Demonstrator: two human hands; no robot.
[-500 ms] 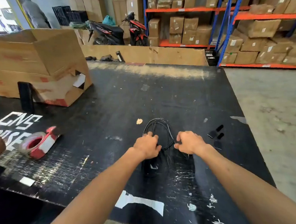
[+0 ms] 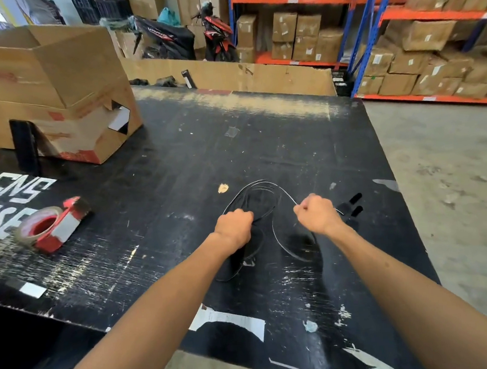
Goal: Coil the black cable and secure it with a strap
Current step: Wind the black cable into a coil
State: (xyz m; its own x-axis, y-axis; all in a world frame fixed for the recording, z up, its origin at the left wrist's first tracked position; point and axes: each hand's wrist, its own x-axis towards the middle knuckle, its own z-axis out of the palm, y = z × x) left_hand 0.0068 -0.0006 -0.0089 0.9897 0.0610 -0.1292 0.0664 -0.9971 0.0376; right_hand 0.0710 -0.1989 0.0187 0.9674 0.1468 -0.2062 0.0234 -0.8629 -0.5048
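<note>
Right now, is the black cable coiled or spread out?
Partly coiled: black cable loops gathered in left hand; right hand holds a loose strand.

A big black table [image 2: 262, 142] fills the middle. At 10 o'clock on it sits an open, torn cardboard box [image 2: 48, 91]. At 9 o'clock lies a red tape roll [image 2: 52, 225]. At 12 o'clock a scooter [image 2: 215, 32] is parked. At 2 o'clock, shelves [image 2: 369, 17] hold many brown boxes.
</note>
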